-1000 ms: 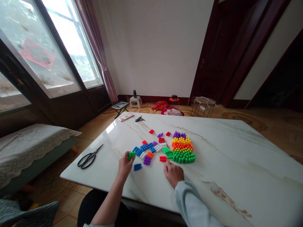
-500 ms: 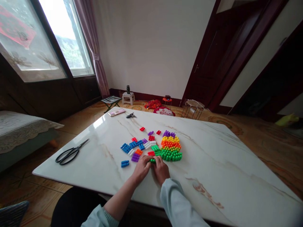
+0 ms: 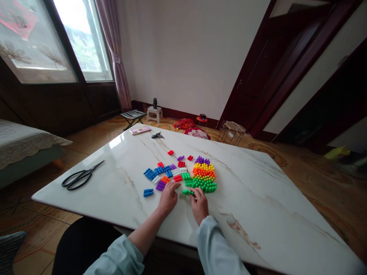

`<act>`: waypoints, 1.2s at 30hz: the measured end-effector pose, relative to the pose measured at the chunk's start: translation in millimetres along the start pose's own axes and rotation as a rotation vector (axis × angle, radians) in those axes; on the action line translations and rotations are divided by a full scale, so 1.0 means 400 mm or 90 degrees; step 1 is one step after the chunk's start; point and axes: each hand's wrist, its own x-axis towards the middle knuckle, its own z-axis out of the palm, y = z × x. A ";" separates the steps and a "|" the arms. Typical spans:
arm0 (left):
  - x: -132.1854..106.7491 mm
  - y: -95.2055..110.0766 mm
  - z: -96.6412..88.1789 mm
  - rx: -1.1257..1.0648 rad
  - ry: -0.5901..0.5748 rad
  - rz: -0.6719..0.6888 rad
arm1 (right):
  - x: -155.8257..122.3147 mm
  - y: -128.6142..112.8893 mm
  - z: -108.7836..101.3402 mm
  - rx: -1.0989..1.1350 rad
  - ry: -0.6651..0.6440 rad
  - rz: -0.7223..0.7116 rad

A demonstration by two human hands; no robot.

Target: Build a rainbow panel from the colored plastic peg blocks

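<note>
A block of joined plastic pegs (image 3: pixel 204 175), striped purple, yellow, orange and green, lies on the white marble table (image 3: pixel 258 198). Loose blue, red, white, purple and orange pegs (image 3: pixel 164 172) lie scattered to its left. My right hand (image 3: pixel 198 203) pinches a green peg piece (image 3: pixel 187 192) just in front of the block's near left corner. My left hand (image 3: pixel 168 198) rests on the table beside it, fingers stretched toward the loose red and orange pegs, holding nothing. A lone blue pair (image 3: pixel 148 192) lies further left.
Black scissors (image 3: pixel 80 178) lie near the table's left edge. A pink phone (image 3: pixel 139 130) and keys (image 3: pixel 157 135) sit at the far corner. Small stools (image 3: pixel 154 113) and a wire stand (image 3: pixel 231 132) are on the floor beyond, a bed (image 3: pixel 25 147) at left.
My left hand brought a green piece from the left to the right hand, then let go and spread flat. My right hand now holds the green piece alone. The camera view shifted.
</note>
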 end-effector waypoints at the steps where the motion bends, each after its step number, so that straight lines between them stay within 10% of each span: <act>1: 0.000 0.001 0.001 0.000 0.000 0.001 | -0.010 0.013 -0.025 0.005 0.014 0.030; 9: -0.003 0.007 0.001 0.002 -0.008 0.006 | -0.039 0.134 -0.168 -0.072 0.133 0.211; 27: -0.001 0.006 0.003 -0.005 -0.011 -0.003 | -0.026 0.082 -0.111 -0.123 0.223 0.134; 32: -0.002 0.008 0.006 -0.017 0.008 -0.013 | 0.012 -0.026 -0.017 -0.171 0.009 -0.034; 36: -0.005 0.001 0.011 -0.029 0.051 -0.005 | 0.083 -0.088 0.069 -0.312 -0.133 0.018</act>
